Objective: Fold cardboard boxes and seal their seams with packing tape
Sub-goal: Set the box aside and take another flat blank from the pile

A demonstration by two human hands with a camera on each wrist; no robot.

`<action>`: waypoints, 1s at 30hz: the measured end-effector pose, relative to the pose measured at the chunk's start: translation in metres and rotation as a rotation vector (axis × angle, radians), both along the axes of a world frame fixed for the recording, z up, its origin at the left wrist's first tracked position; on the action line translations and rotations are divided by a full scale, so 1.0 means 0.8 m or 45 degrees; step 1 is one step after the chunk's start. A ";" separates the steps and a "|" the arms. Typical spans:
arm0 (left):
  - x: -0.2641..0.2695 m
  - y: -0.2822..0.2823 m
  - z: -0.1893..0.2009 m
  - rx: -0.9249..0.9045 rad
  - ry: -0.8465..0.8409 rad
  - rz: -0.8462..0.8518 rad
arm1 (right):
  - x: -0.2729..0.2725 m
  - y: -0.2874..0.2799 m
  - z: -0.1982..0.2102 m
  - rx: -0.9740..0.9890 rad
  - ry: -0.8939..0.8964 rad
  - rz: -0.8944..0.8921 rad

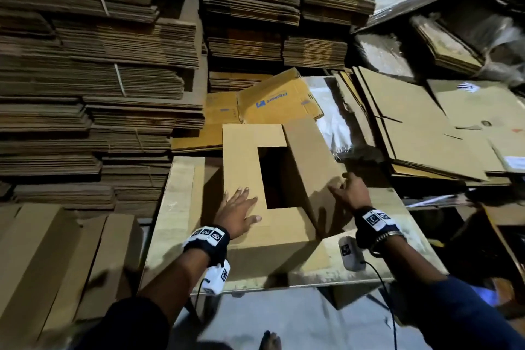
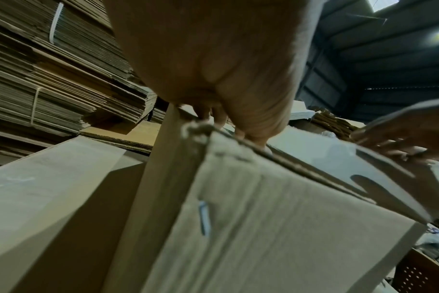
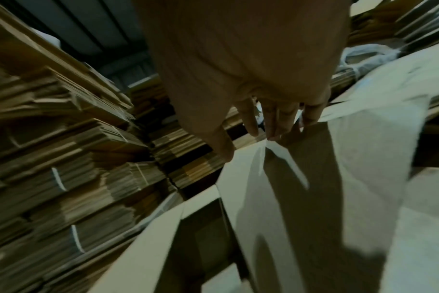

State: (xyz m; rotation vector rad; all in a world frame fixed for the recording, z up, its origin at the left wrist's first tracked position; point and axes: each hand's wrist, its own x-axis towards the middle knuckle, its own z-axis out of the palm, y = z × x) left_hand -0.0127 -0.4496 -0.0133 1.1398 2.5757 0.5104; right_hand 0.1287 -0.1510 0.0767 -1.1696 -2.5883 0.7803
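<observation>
Storeroom, dim: a pale worktable [image 1: 176,207] is standing among walls of flattened cardboard stacks [image 1: 85,79], and I am working at its near edge. Left hand [image 1: 240,214]: I am laying it flat, fingers straight and spread, on the folded-down left flap [image 1: 244,156], pressing so that panel keeps level while the other side closes. Right hand [image 1: 350,192]: fingers extended and loose, gripping nothing, I am pushing against the raised right flap [image 1: 309,162], which is tilting up from the box's right edge, presumably to swing it inward. The two hands are well apart, one on each long flap. Cardboard box [image 1: 272,239]: it is sitting upright on the table, its top partly shut, a dark rectangular opening [image 1: 274,176] showing between the flaps. Packing tape: none visible to me, so sealing is not yet started. Beyond: a printed yellow carton [image 1: 272,102] is lying flat behind the box, with loose sheets [image 1: 412,128] to the right.
</observation>
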 end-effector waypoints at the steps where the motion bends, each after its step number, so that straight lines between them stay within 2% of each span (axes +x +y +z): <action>1: 0.002 0.000 -0.003 0.016 0.000 0.013 | -0.001 -0.006 0.013 0.000 0.066 0.020; 6: 0.014 -0.006 -0.015 0.121 -0.053 0.091 | -0.014 -0.046 0.051 -0.150 0.218 0.209; 10: 0.021 -0.012 -0.024 0.090 0.011 0.099 | -0.023 -0.088 0.032 -0.271 0.224 0.413; 12: 0.022 -0.016 -0.026 0.078 0.015 0.098 | -0.025 -0.103 0.017 -0.242 0.166 0.471; 18: 0.017 -0.023 -0.028 0.077 -0.005 0.097 | -0.026 -0.116 -0.046 -0.108 -0.157 0.412; 20: 0.019 -0.022 -0.029 0.083 -0.011 0.107 | -0.023 -0.120 -0.071 -0.110 -0.206 0.368; 24: 0.026 -0.018 -0.027 0.132 0.021 0.145 | -0.012 -0.131 -0.118 0.053 -0.284 0.379; 30: 0.033 0.001 0.000 -0.051 0.151 0.143 | -0.014 -0.118 -0.113 -0.017 -0.247 0.424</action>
